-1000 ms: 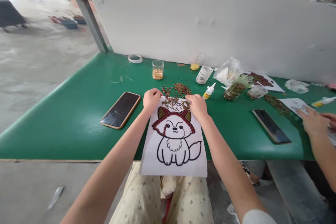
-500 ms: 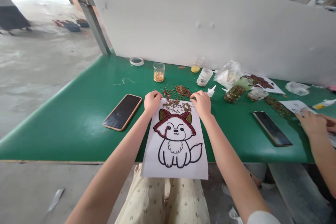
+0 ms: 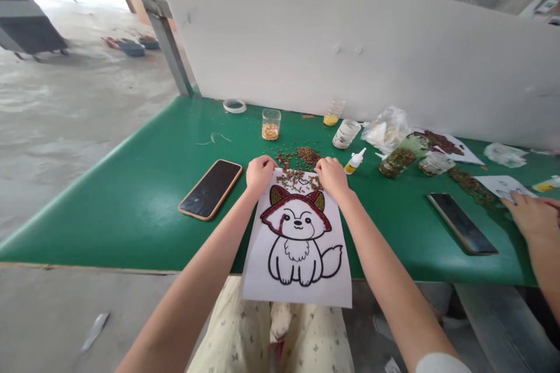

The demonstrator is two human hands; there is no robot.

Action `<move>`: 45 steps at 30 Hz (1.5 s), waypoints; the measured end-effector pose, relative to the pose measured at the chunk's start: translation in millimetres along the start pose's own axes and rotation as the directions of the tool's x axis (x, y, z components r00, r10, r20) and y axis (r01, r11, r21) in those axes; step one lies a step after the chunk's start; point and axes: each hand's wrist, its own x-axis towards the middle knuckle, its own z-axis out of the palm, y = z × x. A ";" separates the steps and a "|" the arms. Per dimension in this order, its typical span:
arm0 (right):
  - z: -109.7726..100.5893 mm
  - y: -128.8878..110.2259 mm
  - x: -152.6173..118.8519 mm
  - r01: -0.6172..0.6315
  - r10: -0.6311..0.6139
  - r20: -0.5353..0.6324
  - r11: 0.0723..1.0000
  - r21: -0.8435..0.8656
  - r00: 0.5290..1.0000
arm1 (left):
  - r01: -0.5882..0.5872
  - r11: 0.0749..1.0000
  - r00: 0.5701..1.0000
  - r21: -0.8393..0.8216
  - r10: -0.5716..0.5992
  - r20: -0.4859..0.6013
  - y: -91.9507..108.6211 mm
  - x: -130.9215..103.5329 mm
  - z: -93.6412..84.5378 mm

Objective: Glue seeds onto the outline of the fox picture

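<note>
Left hand [image 3: 261,176] and right hand [image 3: 331,177] pinch the drawing [image 3: 298,250] by its far corners; the bottle [image 3: 355,159], right, has a label [image 3: 350,167] I can't read.

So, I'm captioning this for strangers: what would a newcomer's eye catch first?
Most striking is the red-trimmed animal drawing on a white sheet overhanging the green table, left hand and right hand at its top corners. Next is the seed heap just beyond the sheet, then the phone left of the left hand.
</note>
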 end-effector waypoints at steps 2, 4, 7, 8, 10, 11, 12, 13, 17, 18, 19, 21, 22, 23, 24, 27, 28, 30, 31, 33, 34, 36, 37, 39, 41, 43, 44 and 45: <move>-8.2 -9.6 -9.7 0.032 -0.031 -0.022 0.999 0.030 0.999 | 0.003 1.000 1.000 0.000 -0.003 0.002 -0.6 0.2 0.0; -16.8 -25.5 -27.9 0.110 -0.105 -0.043 0.983 0.145 0.994 | -0.005 1.000 1.000 -0.002 0.005 0.005 -1.4 0.4 0.2; -22.6 -52.5 -62.2 0.227 -0.243 0.014 0.921 0.316 0.970 | -0.012 1.000 1.000 0.008 0.012 0.008 -1.9 0.4 0.7; -22.1 -59.8 -72.1 0.248 -0.271 0.027 0.913 0.323 0.962 | -0.009 1.000 1.000 0.011 0.009 0.009 -1.9 0.3 0.9; -18.6 -69.3 -85.5 0.269 -0.305 0.051 0.899 0.345 0.951 | -0.006 1.000 1.000 0.014 0.006 0.013 -1.5 0.2 1.1; -16.5 -71.4 -88.8 0.266 -0.303 0.055 0.897 0.353 0.951 | -0.007 1.000 1.000 0.015 0.007 0.014 -1.3 0.2 1.2; -14.6 -72.0 -90.2 0.257 -0.297 0.056 0.895 0.365 0.953 | -0.009 1.000 1.000 0.017 0.009 0.015 -1.0 0.1 1.2; -13.1 -71.3 -90.2 0.248 -0.288 0.052 0.891 0.380 0.956 | -0.011 1.000 1.000 0.020 0.010 0.015 -0.9 0.1 1.2; -12.0 -64.2 -87.0 0.244 -0.290 0.034 0.859 0.450 0.957 | -0.018 1.000 1.000 0.020 0.018 0.013 -0.7 0.0 1.4; -12.5 -62.7 -87.0 0.246 -0.295 0.034 0.850 0.466 0.955 | -0.019 1.000 1.000 0.015 0.019 0.012 -0.8 0.0 1.5; -13.0 -61.6 -87.4 0.245 -0.297 0.035 0.842 0.480 0.954 | -0.018 1.000 1.000 0.011 0.017 0.011 -0.9 0.0 1.7; -13.8 -60.4 -88.8 0.238 -0.297 0.039 0.830 0.505 0.954 | -0.013 1.000 1.000 0.006 0.013 0.013 -1.1 -0.2 2.0; -14.2 -60.2 -89.6 0.235 -0.298 0.043 0.825 0.515 0.954 | -0.010 1.000 1.000 0.006 0.010 0.014 -1.1 -0.3 2.1; -14.6 -60.0 -90.4 0.233 -0.300 0.046 0.821 0.522 0.953 | -0.009 1.000 1.000 0.008 0.009 0.015 -1.0 -0.5 2.2; -15.0 -59.8 -91.0 0.232 -0.302 0.051 0.819 0.526 0.952 | -0.008 1.000 1.000 0.011 0.008 0.014 -0.8 -0.6 2.2; -16.9 -59.2 -91.8 0.234 -0.314 0.063 0.814 0.531 0.947 | -0.008 1.000 1.000 0.014 0.008 0.014 -0.1 -0.9 2.1; -17.5 -59.0 -91.9 0.234 -0.317 0.069 0.813 0.533 0.946 | -0.007 1.000 1.000 0.013 0.007 0.014 0.1 -0.9 2.1; -18.3 -58.5 -92.1 0.232 -0.321 0.081 0.815 0.530 0.944 | -0.003 1.000 1.000 0.008 0.003 0.015 0.2 -0.7 2.0; -18.4 -58.3 -92.2 0.232 -0.322 0.085 0.818 0.526 0.943 | 0.000 1.000 1.000 0.007 0.000 0.016 0.1 -0.5 2.1; -18.0 -58.3 -92.4 0.236 -0.325 0.090 0.825 0.514 0.941 | 0.001 1.000 1.000 0.004 -0.001 0.017 -0.4 -0.2 2.2; -17.6 -58.4 -92.4 0.241 -0.328 0.089 0.828 0.506 0.940 | -0.001 1.000 1.000 0.004 0.001 0.016 -0.8 -0.1 2.3; -16.6 -58.6 -92.5 0.261 -0.344 0.087 0.834 0.487 0.935 | -0.007 1.000 1.000 0.001 0.007 0.013 -1.4 0.1 2.5; -16.2 -58.8 -92.5 0.273 -0.355 0.088 0.836 0.476 0.931 | -0.010 1.000 1.000 0.000 0.010 0.013 -1.6 0.1 2.5; -15.5 -59.0 -92.6 0.297 -0.374 0.089 0.840 0.455 0.923 | -0.014 1.000 1.000 0.001 0.014 0.013 -1.8 0.0 2.6; -15.1 -59.3 -92.8 0.315 -0.390 0.093 0.843 0.436 0.916 | -0.015 1.000 1.000 0.003 0.015 0.015 -1.9 0.0 2.6; -14.8 -59.9 -92.9 0.329 -0.403 0.096 0.844 0.424 0.910 | -0.013 1.000 1.000 0.005 0.013 0.016 -1.9 0.0 2.6; -14.7 -60.4 -92.9 0.334 -0.407 0.097 0.844 0.419 0.908 | -0.010 1.000 1.000 0.008 0.010 0.016 -1.8 0.0 2.7; -14.6 -60.9 -92.8 0.338 -0.411 0.098 0.844 0.415 0.906 | -0.008 1.000 1.000 0.011 0.008 0.017 -1.7 0.1 2.7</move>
